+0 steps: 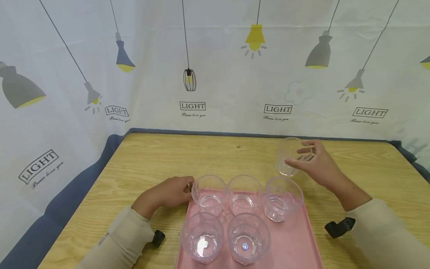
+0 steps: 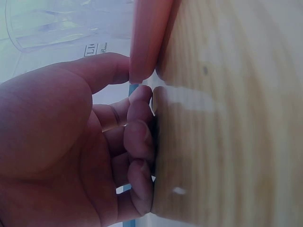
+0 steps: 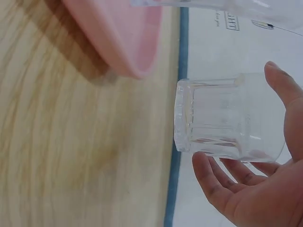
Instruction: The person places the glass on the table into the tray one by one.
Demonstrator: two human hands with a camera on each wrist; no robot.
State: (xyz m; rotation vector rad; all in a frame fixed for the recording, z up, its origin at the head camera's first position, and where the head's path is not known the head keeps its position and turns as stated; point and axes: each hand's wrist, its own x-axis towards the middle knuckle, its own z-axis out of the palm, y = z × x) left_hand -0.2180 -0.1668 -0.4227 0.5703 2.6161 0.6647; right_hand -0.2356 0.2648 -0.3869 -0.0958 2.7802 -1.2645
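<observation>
My right hand point(image 1: 319, 164) holds a clear tumbler point(image 1: 288, 158) by its sides, beyond the far right corner of a pink tray point(image 1: 285, 248). In the right wrist view, the tumbler point(image 3: 213, 118) is upright, its faceted base seemingly raised off the table. My left hand point(image 1: 174, 191) rests by the tray's far left corner. Its thumb touches the tray wall point(image 2: 144, 42), while the loosely bent fingers point(image 2: 139, 142) lie against the tabletop. Several more clear tumblers stand upright on the tray, including a far right one point(image 1: 280, 213) and a near left one point(image 1: 201, 239).
The wooden table point(image 1: 161, 157) extends around the tray, meeting a white curtain point(image 1: 221, 86) printed with lamps at its back edge. Blue trim point(image 1: 205, 132) runs along that edge. A black strap device point(image 1: 339, 227) sits at the right cuff.
</observation>
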